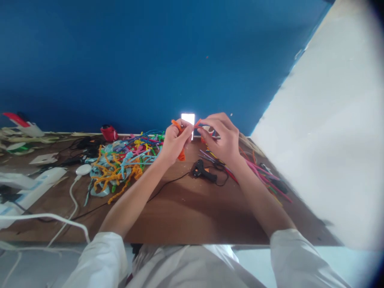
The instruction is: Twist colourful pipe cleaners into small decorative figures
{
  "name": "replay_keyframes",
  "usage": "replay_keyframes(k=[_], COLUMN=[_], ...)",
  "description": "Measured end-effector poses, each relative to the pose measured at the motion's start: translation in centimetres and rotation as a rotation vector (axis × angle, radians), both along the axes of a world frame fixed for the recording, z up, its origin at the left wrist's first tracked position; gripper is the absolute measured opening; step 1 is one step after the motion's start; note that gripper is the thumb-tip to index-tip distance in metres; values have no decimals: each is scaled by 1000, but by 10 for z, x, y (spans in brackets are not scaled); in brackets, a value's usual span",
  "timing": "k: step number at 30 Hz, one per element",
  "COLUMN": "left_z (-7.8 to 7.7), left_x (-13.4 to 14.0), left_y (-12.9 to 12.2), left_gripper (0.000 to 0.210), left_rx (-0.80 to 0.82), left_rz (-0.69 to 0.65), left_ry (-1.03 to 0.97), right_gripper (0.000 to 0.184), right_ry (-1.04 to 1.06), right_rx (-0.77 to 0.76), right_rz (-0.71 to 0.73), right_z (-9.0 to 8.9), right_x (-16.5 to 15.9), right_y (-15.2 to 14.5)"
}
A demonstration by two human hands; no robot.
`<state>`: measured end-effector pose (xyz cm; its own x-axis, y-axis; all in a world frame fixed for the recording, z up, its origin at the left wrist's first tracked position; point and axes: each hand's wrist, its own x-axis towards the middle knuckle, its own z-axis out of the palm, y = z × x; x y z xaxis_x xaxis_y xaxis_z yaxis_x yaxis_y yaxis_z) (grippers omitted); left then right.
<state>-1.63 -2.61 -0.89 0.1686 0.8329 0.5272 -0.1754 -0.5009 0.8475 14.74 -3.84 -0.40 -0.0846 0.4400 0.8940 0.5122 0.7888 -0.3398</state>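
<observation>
Both hands are raised over the table's far half, close together. My left hand is closed around an orange pipe cleaner, a thick twisted part of which sticks out below and above the fist. With thumb and forefinger, my right hand pinches a thin orange end that reaches across toward the left hand. Whether the two orange parts are one piece is hidden by the fingers. Behind the hands a bright phone screen stands upright. Below them lies a black glue gun with its cord.
A tangled heap of coloured pipe cleaners covers the left middle of the brown table. More straight pipe cleaners lie at right. A white power strip, cables and a red object are at left. A blue wall rises behind.
</observation>
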Motion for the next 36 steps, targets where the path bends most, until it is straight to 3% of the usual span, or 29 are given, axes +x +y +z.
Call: replay_keyframes(k=[2,7,10,13,16,21,23,26,31,36], left_z=[1,0,0,0,2,8,9,8,9,10], left_x=[1,0,-1,-2,-4,-12,-13,-12,-9,-10], left_y=[0,0,1,-1,-3,-10,-12,-13,-12,-12], left_gripper=[30,32,31,31,30,23,21,19,18,17], left_rx=[-35,-67,-67,-53,10,232,314,328,239,172], left_rz=[-23,-65,-97,-97,-71,69,160,234,163,75], left_ry=[-30,-33,-25,12,52,227,294,304,317,264], right_gripper=[12,19,19,18,22,32,31,30,29,25], right_ry=[-148,-334,-362,-295,-84,348,431,445,275,56], right_rx=[111,186,191,109,-124,-887,-1026,-985,-713,-545], right_rz=[-81,-180,-166,-62,140,643,753,751,445,275], right_z=[0,-4,-4,0,5,12,13,12,12,18], right_x=[5,13,14,11,4,-7,-9,-7,3,8], right_y=[3,10,10,8,2,-11,-13,-10,-7,-13])
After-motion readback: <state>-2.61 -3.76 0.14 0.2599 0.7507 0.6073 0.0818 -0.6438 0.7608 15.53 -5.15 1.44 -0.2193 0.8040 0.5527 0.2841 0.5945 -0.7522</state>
